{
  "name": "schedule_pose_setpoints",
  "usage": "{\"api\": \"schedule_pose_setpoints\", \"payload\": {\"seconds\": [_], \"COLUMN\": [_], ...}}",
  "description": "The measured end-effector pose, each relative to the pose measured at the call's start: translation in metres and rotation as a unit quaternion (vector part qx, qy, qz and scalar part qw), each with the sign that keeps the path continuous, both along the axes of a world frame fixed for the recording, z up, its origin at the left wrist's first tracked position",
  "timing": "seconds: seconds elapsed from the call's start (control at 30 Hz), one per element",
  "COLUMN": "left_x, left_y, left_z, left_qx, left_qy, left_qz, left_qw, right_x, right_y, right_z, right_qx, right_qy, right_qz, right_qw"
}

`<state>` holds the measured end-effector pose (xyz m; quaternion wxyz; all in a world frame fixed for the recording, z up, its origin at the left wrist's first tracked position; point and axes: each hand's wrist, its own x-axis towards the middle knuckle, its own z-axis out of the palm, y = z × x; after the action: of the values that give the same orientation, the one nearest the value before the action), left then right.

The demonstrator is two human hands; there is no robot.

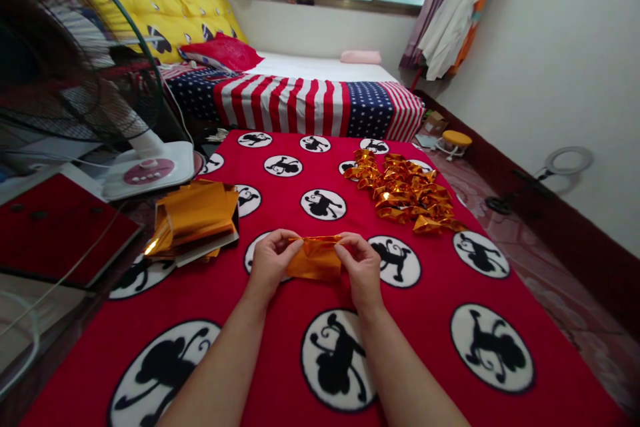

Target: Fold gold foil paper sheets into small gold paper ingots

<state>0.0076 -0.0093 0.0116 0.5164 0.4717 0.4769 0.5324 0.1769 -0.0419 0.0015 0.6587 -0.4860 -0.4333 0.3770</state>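
Observation:
A sheet of shiny gold foil paper (315, 265) is held between my two hands above the red cloth. Its far edge is bent over into a fold. My left hand (273, 255) pinches the far left corner between thumb and fingers. At the far right corner, my right hand (359, 260) grips the same sheet with a like pinch. To the left lies a stack of flat gold foil sheets (200, 217), loosely piled. Folded gold foil pieces (400, 190) form a heap at the back right.
The red cloth (280, 373) bears monkey prints in white circles. A standing fan (150, 170) is at the left, near a dark red panel (60, 220). Behind is a bed with a striped, starred cover (300, 103). A yellow stool (456, 140) stands right, on the floor.

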Motion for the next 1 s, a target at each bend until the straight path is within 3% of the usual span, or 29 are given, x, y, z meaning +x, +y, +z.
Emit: {"api": "schedule_pose_setpoints", "payload": {"seconds": [0.4,1.0], "left_x": [-0.0022,-0.0022], "left_y": [0.0022,0.0022], "left_z": [-0.0035,-0.0024], "left_qx": [-0.004,-0.009], "left_qy": [0.008,0.016], "left_qz": [-0.018,-0.017], "left_qw": [1.0,1.0], "right_x": [-0.0024,-0.0022], "right_y": [0.0003,-0.0013], "right_z": [-0.0011,-0.0003], "right_qx": [-0.047,-0.049], "right_qy": [0.054,0.037], "right_qz": [-0.029,-0.024], "right_qw": [0.997,0.998]}}
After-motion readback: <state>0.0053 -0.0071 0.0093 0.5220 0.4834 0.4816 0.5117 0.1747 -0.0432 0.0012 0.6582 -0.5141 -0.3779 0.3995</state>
